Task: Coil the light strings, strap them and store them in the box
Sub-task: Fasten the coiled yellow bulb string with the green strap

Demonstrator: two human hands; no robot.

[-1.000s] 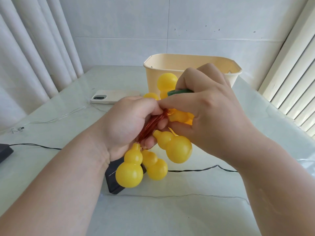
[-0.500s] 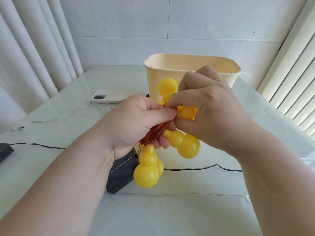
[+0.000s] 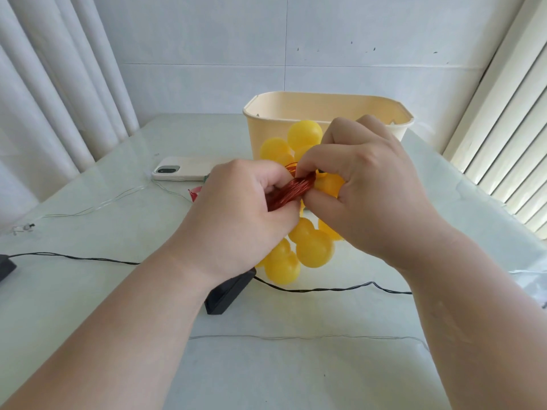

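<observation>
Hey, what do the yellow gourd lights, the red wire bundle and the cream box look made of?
The yellow gourd lights: likely smooth, translucent plastic with a soft sheen. The red wire bundle: thin metal wire with a glossy red coating, judging by its fine shiny strands. The cream box: probably matt moulded plastic, given its thin walls and rounded corners.

Table (image 3: 296,374): pale, glossy top, extending back to the rear wall.

Phone (image 3: 189,172): white back facing up, lying flat at the left rear of the table, camera end to the left.

Small red scrap (image 3: 195,192): on the table just in front of the phone's right end; what it is cannot be determined.

Curtains (image 3: 59,99): white, pleated, hanging along the left side.

Slatted blind (image 3: 509,137): cream, along the right side.

Wall (image 3: 236,54): large white tiles, with a few small dark specks (image 3: 351,42) at upper right.

Clear plastic (image 3: 532,279): at the table's right edge, partly cut off by the frame.
</observation>
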